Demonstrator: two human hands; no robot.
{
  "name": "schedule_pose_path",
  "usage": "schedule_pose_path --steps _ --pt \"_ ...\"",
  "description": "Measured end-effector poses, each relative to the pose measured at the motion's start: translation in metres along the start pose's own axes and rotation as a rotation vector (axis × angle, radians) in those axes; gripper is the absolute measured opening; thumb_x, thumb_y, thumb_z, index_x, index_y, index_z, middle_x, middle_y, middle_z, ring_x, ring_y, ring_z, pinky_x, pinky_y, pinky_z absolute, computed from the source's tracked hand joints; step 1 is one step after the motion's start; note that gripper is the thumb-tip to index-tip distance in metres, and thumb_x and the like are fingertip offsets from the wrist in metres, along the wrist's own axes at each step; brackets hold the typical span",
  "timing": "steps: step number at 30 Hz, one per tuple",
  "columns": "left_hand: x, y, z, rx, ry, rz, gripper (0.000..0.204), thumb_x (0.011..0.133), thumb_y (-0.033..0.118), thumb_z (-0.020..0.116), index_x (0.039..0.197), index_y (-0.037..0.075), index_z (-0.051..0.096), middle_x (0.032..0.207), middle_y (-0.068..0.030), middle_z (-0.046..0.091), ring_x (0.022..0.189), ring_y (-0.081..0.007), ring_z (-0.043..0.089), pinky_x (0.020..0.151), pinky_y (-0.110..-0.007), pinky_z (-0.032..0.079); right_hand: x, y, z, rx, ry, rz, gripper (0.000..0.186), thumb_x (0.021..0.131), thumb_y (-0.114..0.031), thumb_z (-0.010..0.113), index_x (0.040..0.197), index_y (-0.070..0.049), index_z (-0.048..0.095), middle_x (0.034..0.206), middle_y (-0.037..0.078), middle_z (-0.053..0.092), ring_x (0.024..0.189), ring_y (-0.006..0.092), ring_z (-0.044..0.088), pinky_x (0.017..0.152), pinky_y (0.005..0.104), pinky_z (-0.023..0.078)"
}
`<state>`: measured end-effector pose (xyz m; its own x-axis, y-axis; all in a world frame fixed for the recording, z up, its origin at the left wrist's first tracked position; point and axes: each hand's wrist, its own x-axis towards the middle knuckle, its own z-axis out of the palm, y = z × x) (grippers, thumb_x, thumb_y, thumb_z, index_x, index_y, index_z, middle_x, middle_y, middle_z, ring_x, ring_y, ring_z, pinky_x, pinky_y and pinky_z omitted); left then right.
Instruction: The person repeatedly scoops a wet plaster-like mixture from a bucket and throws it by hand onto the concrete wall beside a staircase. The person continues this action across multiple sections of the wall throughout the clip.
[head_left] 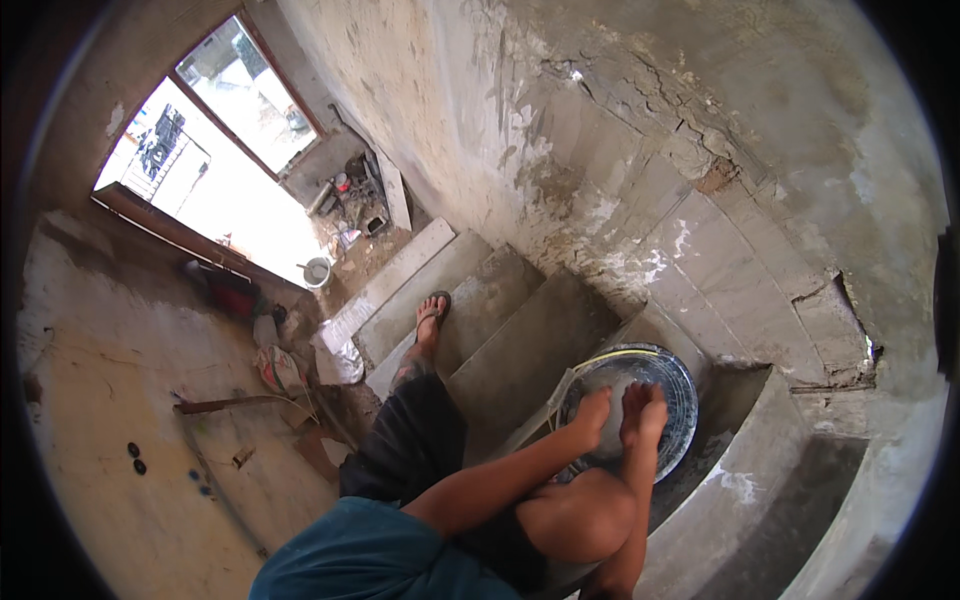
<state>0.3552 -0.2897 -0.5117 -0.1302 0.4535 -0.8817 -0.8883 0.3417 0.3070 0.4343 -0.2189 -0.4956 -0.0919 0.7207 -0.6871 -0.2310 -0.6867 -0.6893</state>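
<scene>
A round black bucket [684, 400] stands on the concrete stairs in front of me, its rim smeared with pale residue. Grey, wet-looking stuff [622, 378] shows inside it. Over the bucket's left part is my left hand [594, 412], its fingers curled in; whatever they may hold is hidden. My right hand [642, 408] is close beside it, above the bucket's middle, with fingers stretched and nothing visible in them. A narrow gap separates the two hands. A yellow band or cord [628, 353] runs along the bucket's far rim.
Concrete steps [500, 300] descend leftward, where my sandalled foot [430, 318] rests. A rough, cracked plaster wall [600, 200] rises beyond. Below, a white pail [316, 272] sits near the bright doorway, with rubble [350, 215] beside it. A pale sack [342, 360] lies by the lower steps.
</scene>
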Motion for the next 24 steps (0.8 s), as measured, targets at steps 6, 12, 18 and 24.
schedule_pose_path --steps 6,12,18,24 --pt "0.025 -0.043 0.002 0.263 0.094 -0.175 0.049 0.099 0.033 0.046 0.133 -0.001 0.053 0.131 -0.0159 0.060 0.117 -0.0277 0.060 0.094 -0.041 0.049 0.051 0.074 -0.082 0.125 0.209 0.178 0.056 0.105 -0.037 0.036 0.141 0.007 0.040 0.131 0.025 0.055 0.112 0.0369 0.060 0.095 0.0476 0.049" --pt "-0.047 0.033 0.014 -0.545 -0.570 0.372 0.035 0.104 0.025 0.044 0.128 0.004 0.059 0.125 -0.0075 0.064 0.119 -0.0176 0.057 0.103 -0.035 0.044 -0.047 -0.071 0.047 0.162 -0.767 -0.009 0.059 0.106 -0.039 0.040 0.146 0.004 0.037 0.149 0.020 0.046 0.136 0.0286 0.047 0.113 0.0407 0.038" --pt "-0.104 0.123 0.029 -0.606 -0.383 0.576 0.049 0.106 0.037 0.043 0.139 0.001 0.050 0.139 -0.0131 0.055 0.126 -0.0247 0.054 0.110 -0.036 0.039 -0.098 -0.142 0.146 -0.024 -0.703 -0.249 0.062 0.107 -0.037 0.042 0.146 0.010 0.033 0.149 0.025 0.043 0.137 0.0304 0.045 0.114 0.0403 0.037" --pt "-0.033 0.023 0.005 -0.155 -0.100 0.094 0.051 0.101 0.036 0.048 0.140 0.004 0.050 0.136 -0.0134 0.057 0.125 -0.0240 0.054 0.107 -0.039 0.040 -0.028 -0.032 0.034 -0.054 -0.134 -0.046 0.056 0.103 -0.038 0.047 0.135 0.008 0.047 0.134 0.020 0.055 0.122 0.0301 0.056 0.103 0.0400 0.045"
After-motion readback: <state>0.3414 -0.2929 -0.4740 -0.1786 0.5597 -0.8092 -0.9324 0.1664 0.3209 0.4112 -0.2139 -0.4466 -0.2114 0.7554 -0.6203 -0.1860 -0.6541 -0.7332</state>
